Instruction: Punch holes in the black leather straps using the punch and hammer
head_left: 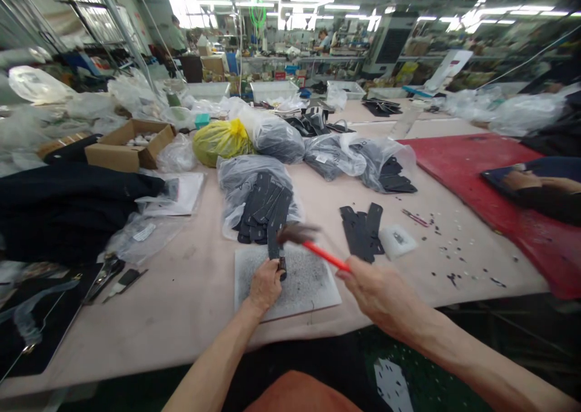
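Near the worktop's (181, 306) front edge, your left hand (264, 286) pinches the near end of a dark strip (273, 242) over the speckled white board (311, 285); your right hand (372, 288) is closed round a red-handled hammer (324, 255), its blurred head near the strip. Best keep the strip flat, your fingertips clear, and strike squarely. Beyond the board's far edge, the clear bag (230, 185) carries lettering too faint to read; the white label (144, 232) toward the worktop's left edge is also illegible.

Pink tbl (181, 303): white brd (313, 285) under L fingers (275, 267); blk strips (356, 232) just beyond R fingers (353, 270), red sheet (458, 176) well rt.
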`<action>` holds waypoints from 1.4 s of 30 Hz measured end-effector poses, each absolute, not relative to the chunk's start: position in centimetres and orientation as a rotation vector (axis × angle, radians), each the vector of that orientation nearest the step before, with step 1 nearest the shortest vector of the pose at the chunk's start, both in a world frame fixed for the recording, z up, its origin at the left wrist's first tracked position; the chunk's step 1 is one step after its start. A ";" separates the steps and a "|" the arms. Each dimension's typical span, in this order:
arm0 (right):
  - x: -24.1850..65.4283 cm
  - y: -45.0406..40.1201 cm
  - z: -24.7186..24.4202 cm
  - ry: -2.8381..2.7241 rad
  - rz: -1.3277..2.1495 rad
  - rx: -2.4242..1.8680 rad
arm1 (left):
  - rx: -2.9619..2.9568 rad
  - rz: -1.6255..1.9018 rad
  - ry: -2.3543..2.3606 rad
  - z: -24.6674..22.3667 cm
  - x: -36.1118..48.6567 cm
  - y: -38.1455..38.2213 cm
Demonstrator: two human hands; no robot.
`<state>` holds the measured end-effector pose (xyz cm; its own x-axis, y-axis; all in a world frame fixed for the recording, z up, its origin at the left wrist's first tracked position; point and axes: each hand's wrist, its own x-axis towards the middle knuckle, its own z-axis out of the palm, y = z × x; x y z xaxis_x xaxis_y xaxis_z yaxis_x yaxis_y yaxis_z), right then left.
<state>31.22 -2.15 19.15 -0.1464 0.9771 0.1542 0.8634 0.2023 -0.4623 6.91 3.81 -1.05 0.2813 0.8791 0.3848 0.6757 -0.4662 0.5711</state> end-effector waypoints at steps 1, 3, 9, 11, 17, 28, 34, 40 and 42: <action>31.5 -1.9 19.3 -2.193 0.397 -1.747 | 2.255 0.977 1.417 -1.1 6.9 3.8; 31.8 -1.6 20.3 -2.235 0.390 -1.785 | 2.250 0.982 1.415 -1.2 6.9 3.8; 30.4 -2.0 21.7 -1.611 0.232 -1.561 | 2.264 0.950 1.405 -1.1 7.0 3.9; 30.7 -2.2 20.1 -1.903 0.288 -1.603 | 2.280 0.945 1.415 -1.1 7.0 3.9; 34.6 -0.2 15.1 -2.158 0.540 -1.996 | 2.271 0.942 1.430 -1.1 7.0 3.9; 32.5 4.9 5.0 -1.749 0.598 -2.098 | 2.168 0.882 1.443 -1.8 6.7 4.1; 24.4 3.7 2.7 -2.218 0.554 -1.427 | 2.075 0.863 1.444 -1.7 6.7 4.1; 23.0 3.0 0.8 -2.147 0.581 -1.477 | 1.737 0.990 1.599 -0.7 6.4 4.4; 23.2 3.0 0.9 -2.159 0.591 -1.469 | 1.645 1.027 1.645 -0.3 6.2 4.6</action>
